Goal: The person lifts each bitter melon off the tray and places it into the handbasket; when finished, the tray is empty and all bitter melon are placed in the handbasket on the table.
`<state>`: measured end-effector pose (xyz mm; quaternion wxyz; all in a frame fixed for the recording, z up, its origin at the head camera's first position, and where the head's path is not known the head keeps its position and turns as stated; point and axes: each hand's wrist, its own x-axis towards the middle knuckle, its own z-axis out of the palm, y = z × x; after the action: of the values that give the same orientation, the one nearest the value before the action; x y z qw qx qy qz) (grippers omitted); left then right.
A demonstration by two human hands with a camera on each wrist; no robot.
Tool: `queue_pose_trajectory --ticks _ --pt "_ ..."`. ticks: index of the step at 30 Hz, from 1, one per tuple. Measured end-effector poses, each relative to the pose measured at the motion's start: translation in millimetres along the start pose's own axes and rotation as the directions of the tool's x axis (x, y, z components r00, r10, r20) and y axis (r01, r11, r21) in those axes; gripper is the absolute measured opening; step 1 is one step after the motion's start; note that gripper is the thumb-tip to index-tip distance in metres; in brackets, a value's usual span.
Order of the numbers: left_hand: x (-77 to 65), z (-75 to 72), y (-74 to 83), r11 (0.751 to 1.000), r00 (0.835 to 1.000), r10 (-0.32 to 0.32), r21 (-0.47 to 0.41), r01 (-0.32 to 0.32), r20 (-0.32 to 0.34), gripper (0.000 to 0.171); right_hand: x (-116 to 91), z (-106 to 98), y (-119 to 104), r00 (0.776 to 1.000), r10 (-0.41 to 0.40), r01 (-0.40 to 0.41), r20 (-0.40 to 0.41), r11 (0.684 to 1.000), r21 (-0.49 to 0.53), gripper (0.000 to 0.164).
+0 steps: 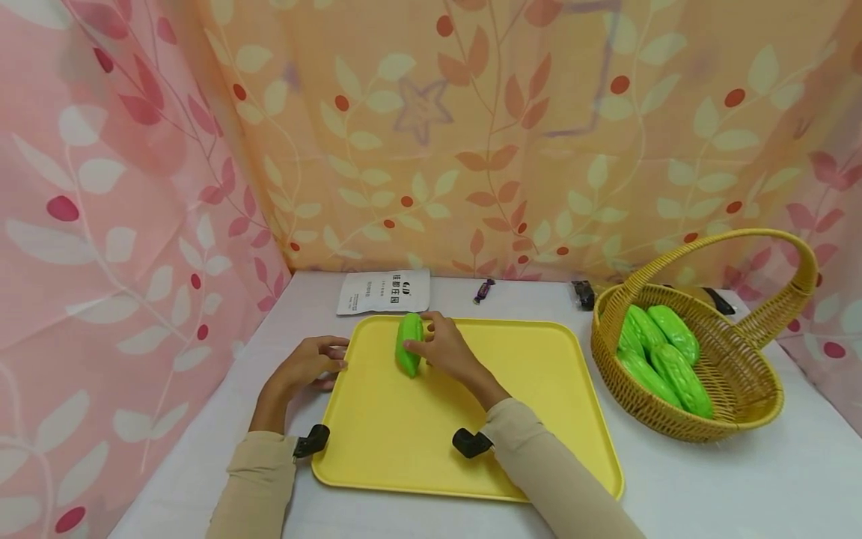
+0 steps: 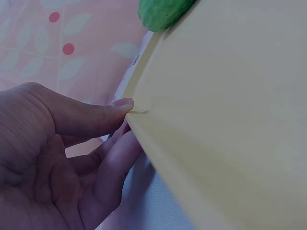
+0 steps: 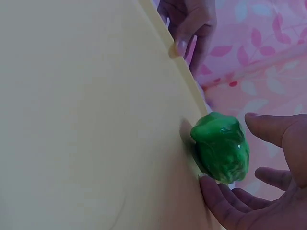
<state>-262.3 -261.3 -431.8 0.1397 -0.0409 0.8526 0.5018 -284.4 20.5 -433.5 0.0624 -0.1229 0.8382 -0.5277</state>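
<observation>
A green bitter melon lies on the yellow tray, near its far left corner. My right hand is beside it, thumb and fingers spread around it. In the right wrist view, a gap shows between thumb and bitter melon, while a fingertip is close to or touching its underside. My left hand pinches the tray's left edge, thumb on top of the rim and fingers underneath, as the left wrist view shows. Several more bitter melons lie in a wicker basket at the right.
Behind the tray lie a white pouch and a purple-wrapped candy. A small black packet sits by the basket, whose tall handle arches up. Patterned curtains close off the back and sides of the white table.
</observation>
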Motion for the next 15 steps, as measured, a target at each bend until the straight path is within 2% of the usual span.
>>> queue_pose_trajectory --ticks 8,15 --pt "-0.3 -0.3 1.9 1.0 1.0 0.003 0.018 -0.002 -0.008 0.052 8 11 -3 0.998 -0.03 0.026 -0.054 0.997 -0.079 0.067" --pt "-1.8 -0.9 2.3 1.0 1.0 0.0 0.018 0.0 -0.011 0.052 11 11 -9 0.999 -0.003 -0.003 -0.052 0.994 -0.106 0.065"
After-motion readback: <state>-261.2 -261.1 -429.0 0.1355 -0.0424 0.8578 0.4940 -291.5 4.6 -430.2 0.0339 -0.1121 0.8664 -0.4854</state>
